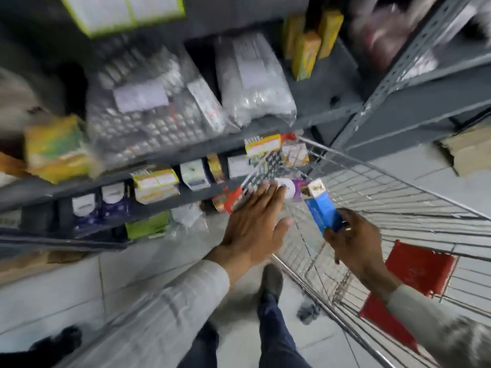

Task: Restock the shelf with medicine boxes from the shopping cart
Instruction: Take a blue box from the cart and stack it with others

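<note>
Blue medicine box (pixel 322 212) with a white end, gripped in the right hand (pixel 354 241); fingers wrap its lower end, the upper end pointing up and away from the palm. Hand and box sit over the wire shopping cart (pixel 398 208).

Left hand (pixel 255 221) flat and wide, fingers spread, palm down, nothing in it. It hovers over the near corner of the cart, just left of the blue box, not touching it.

Beyond the left fingertips, inside the cart: a red box (pixel 228 200), a white and purple box (pixel 288 188), more small boxes further off. Whether the fingertips touch any of them cannot be told; the frame is motion-blurred.

Grey metal shelf (pixel 292 126) stands ahead and left of both hands. Clear bags of blister packs (pixel 148 115) on the tier above the left hand; small yellow and white boxes (pixel 155 181) line the tier just left of it.

Red plastic cart flap (pixel 419 266) lies just right of the right wrist. Pale sleeves on both arms.
</note>
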`<move>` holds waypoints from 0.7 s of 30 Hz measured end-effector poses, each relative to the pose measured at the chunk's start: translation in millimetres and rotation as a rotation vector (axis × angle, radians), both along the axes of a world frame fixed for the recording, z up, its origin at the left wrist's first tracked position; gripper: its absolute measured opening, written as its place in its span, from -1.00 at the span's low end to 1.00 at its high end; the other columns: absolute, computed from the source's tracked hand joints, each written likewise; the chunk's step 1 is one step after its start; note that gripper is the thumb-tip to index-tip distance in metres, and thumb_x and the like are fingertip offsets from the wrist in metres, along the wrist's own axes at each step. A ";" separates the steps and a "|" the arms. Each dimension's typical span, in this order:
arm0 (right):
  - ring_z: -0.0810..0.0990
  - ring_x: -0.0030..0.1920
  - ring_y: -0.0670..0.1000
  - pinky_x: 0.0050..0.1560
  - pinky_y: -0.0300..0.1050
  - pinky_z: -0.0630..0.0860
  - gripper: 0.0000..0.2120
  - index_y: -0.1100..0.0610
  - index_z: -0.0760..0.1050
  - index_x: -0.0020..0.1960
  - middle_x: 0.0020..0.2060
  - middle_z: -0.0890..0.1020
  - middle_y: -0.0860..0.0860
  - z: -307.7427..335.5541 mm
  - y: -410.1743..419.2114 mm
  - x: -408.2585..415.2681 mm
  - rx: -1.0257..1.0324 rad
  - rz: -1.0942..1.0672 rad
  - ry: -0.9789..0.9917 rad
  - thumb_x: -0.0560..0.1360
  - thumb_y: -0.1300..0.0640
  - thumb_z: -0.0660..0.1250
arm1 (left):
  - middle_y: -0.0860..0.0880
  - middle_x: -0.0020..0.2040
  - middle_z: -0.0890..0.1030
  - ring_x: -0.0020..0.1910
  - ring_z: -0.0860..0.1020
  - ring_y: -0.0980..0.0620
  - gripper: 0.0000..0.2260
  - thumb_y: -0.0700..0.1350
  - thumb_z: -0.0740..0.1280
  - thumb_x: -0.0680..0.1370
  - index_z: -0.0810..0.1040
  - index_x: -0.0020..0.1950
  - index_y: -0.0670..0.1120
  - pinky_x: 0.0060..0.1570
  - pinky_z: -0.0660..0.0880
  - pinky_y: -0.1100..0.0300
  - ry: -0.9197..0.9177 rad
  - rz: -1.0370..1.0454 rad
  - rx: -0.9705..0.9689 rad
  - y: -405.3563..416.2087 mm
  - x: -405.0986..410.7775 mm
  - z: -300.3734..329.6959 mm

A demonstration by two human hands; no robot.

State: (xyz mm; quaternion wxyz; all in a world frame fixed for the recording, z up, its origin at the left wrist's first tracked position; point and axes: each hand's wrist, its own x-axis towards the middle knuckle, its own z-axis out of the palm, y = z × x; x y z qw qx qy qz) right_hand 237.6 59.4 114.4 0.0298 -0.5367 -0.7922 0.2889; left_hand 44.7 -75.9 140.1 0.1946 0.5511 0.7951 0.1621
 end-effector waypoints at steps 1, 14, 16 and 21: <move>0.71 -0.13 0.26 -0.05 0.06 0.63 -0.63 0.06 0.65 0.15 -0.11 0.75 0.13 27.3 -4.8 -8.1 0.054 0.025 0.023 0.35 0.14 0.53 | -0.09 0.67 0.16 0.67 0.05 -0.02 -0.40 0.11 0.17 0.67 0.12 0.65 -0.08 0.64 -0.08 0.05 0.027 0.019 0.065 -3.9 -8.7 22.3; 0.56 0.06 -0.10 0.21 -0.61 0.23 -0.48 0.12 0.66 0.29 0.04 0.64 -0.09 339.0 -66.2 -160.4 0.664 0.514 0.468 0.33 0.06 0.50 | -0.03 0.60 0.34 0.63 0.20 0.03 -0.49 0.00 0.24 0.64 0.33 0.59 -0.09 0.61 0.14 0.02 0.495 0.342 0.740 -152.9 -171.5 294.3; 0.61 0.06 -0.08 0.18 -0.45 0.32 -0.54 0.10 0.64 0.32 0.07 0.68 -0.09 364.5 -71.8 -198.6 0.673 0.610 0.515 0.44 0.07 0.53 | -0.07 0.57 0.39 0.60 0.27 -0.01 -0.51 0.03 0.19 0.65 0.37 0.56 -0.11 0.59 0.20 -0.06 0.538 0.426 0.720 -180.7 -206.4 311.9; 0.62 0.00 0.00 0.06 -0.17 0.46 -0.52 0.08 0.61 0.38 -0.01 0.66 -0.06 401.5 -91.8 -314.0 0.590 0.841 0.512 0.47 0.12 0.55 | -0.13 0.59 0.36 0.61 0.24 -0.08 -0.49 0.10 0.07 0.69 0.33 0.58 -0.10 0.60 0.14 -0.04 0.529 0.652 0.492 -232.4 -292.1 315.0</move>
